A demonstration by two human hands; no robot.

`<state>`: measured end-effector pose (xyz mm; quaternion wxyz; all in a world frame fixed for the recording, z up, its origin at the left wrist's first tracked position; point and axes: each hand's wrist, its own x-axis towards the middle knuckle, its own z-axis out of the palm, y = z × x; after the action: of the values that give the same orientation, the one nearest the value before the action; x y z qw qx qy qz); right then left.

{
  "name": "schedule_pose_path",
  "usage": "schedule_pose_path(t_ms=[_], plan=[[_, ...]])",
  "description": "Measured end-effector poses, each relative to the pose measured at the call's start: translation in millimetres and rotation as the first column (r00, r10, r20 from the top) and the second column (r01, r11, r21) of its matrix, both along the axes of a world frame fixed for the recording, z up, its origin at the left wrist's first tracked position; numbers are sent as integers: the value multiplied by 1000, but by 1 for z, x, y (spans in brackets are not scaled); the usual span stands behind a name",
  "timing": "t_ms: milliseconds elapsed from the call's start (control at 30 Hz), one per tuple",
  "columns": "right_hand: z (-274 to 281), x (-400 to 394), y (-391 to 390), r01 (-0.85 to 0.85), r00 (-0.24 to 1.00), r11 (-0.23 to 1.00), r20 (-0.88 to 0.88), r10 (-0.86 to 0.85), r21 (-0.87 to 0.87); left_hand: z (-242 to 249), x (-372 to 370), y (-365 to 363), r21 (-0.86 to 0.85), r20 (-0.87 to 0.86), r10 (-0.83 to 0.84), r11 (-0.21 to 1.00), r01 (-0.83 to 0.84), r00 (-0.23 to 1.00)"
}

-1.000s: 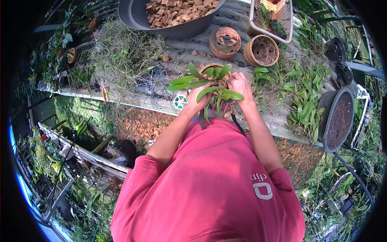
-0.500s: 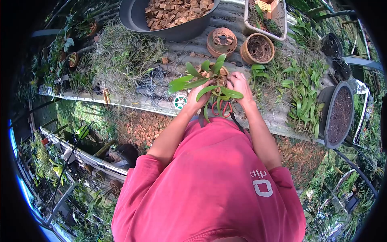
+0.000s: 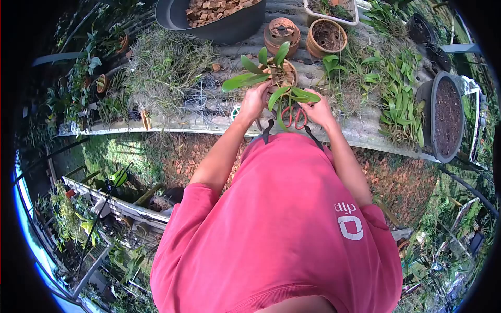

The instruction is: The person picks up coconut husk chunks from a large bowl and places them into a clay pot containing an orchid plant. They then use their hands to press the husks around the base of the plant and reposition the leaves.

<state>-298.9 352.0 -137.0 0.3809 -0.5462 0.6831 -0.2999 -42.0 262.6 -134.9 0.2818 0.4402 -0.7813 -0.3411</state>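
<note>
A leafy green plant, orchid-like in look, (image 3: 249, 80) stands in a round clay pot (image 3: 290, 72) on the bench in front of me. My left hand (image 3: 254, 102) is closed at the near left side of the pot, by the plant's base; what its fingers grip is hidden. At the right, my right hand (image 3: 319, 111) has its fingers bent together at the tip of a broad leaf (image 3: 302, 95), seemingly pinching it. Red-handled scissors (image 3: 300, 119) lie between my hands, close to my body, partly behind a drooping leaf.
A big dark tub (image 3: 229, 30) of brown chunks stands at the back. Two clay pots (image 3: 282, 37) (image 3: 326, 37) and a white-rimmed planter (image 3: 334, 20) are beside it. Dry, stringy plants (image 3: 167, 73) lie left, leafy plants (image 3: 401, 104) right, near a soil-filled tub (image 3: 448, 117).
My hands have moved apart, the right one shifting outward from the plant's base to a leaf tip. More of the pot's rim shows. The view has tilted slightly.
</note>
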Motion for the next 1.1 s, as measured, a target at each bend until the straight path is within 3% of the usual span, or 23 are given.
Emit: schedule_pose_path(t_ms=[67, 167, 300, 333, 433, 533, 633, 700, 767, 833, 900, 1000, 1100], plan=[[2, 14, 1, 43, 975, 999, 215, -47, 24, 5, 4, 4, 4, 20, -15, 1000, 15, 1000], [-4, 25, -8, 68, 963, 994, 266, -44, -83, 21, 1, 10, 52, 58, -10, 999, 7, 998], [3, 19, -19, -23, 993, 997, 110, 31, -75, 26, -6, 5, 51, 74, -42, 998, 38, 996], [2, 19, -20, -47, 999, 981, -18, 44, -188, 24, -7, 4, 38, 81, -41, 999, 38, 996], [4, 14, -22, -104, 990, 974, -117, 81, -202, 20, -10, 3, 50, 84, -20, 999, 16, 996], [1, 9, -13, 13, 1000, 998, 9, -13, -65, 15, -9, 5, 19, 84, 37, 999, -38, 996], [-17, -15, -11, 89, 971, 990, -214, -110, -105, 14, 1, 15, -34, 77, 166, 986, -164, 983], [-24, -40, -24, 228, 971, 965, -38, -235, -131, 32, 9, 26, -5, 61, 259, 966, -259, 964], [-3, -58, -47, 356, 934, 921, 108, -342, -158, 39, 17, 25, -120, -17, 328, 937, -328, 945], [22, -69, -77, 392, 920, 893, 93, -380, -221, 63, 23, 22, -198, -13, 391, 901, -386, 920], [56, -59, -107, 341, 929, 839, 17, -369, -425, 79, 27, 4, -222, -47, 432, 875, -431, 901], [117, -13, -147, 198, 979, 915, 114, -168, -351, 107, 25, -39, -212, -176, 485, 831, -514, 857], [132, 31, -185, 28, 977, 943, 207, 44, -331, 145, 33, -84, -221, -218, 476, 826, -518, 852]])
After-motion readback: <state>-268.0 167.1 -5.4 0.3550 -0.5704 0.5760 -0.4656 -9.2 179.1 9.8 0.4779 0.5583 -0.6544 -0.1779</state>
